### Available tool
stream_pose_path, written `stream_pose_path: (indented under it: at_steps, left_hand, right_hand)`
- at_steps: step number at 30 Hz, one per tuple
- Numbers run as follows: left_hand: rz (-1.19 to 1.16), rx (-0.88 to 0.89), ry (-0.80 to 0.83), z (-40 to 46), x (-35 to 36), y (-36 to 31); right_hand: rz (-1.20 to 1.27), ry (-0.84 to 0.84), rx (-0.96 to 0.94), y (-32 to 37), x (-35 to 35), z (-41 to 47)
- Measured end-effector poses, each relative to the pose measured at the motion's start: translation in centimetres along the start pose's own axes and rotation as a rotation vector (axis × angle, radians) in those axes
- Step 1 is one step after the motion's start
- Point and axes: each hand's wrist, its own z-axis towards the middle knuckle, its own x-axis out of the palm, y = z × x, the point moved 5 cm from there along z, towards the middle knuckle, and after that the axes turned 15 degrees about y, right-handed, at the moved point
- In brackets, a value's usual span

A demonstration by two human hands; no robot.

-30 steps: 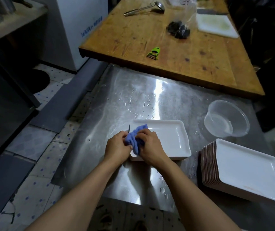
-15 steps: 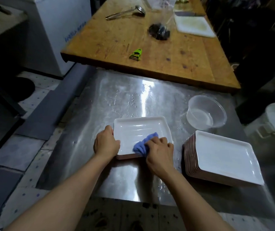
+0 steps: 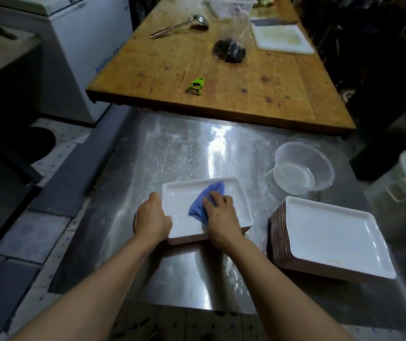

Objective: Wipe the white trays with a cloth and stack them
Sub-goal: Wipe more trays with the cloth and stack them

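Note:
A white rectangular tray (image 3: 236, 205) lies flat on the wet steel table (image 3: 184, 153). My left hand (image 3: 151, 219) grips its left edge, thumb over the rim. My right hand (image 3: 219, 217) presses a crumpled blue cloth (image 3: 205, 203) onto the tray's inside, fingers curled over the cloth. To the right, a stack of several white trays with brown undersides (image 3: 332, 237) sits near the table's right side.
A clear plastic bowl (image 3: 303, 168) with a little water stands behind the stack. Beyond the steel table is a wooden table (image 3: 221, 77) with a green peeler (image 3: 195, 86), a ladle (image 3: 179, 25), a dark bagged item (image 3: 230, 50) and a white cutting board (image 3: 280, 38). A white freezer (image 3: 79, 57) stands at left.
My right hand has slid the blue cloth from the tray's near left corner across to the middle of the tray. My left hand has stayed on the left edge.

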Motion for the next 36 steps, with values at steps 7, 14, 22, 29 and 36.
stream_pose_path:
  at_steps: [7,14,22,29,36]
  left_hand:
    - [-0.039,-0.003,-0.012,0.0,-0.3,0.2]
    - [-0.067,-0.031,-0.032,-0.3,-1.1,0.0]
    - [-0.06,-0.102,0.026,0.2,-1.4,-0.2]
    - [-0.173,-0.178,0.044,0.5,-0.6,0.3]
    - [-0.332,-0.129,0.02,1.0,-1.1,0.0]
  right_hand:
    - [-0.07,-0.04,0.074,-2.5,-0.6,-0.5]
    - [0.127,-0.11,0.22,-4.4,-2.0,-1.5]
    - [0.309,-0.292,0.162,-4.7,-5.5,-4.7]
    - [0.345,-0.26,0.183,-5.2,-4.8,-5.8]
    - [0.39,-0.254,0.169,-5.3,-4.1,-6.3]
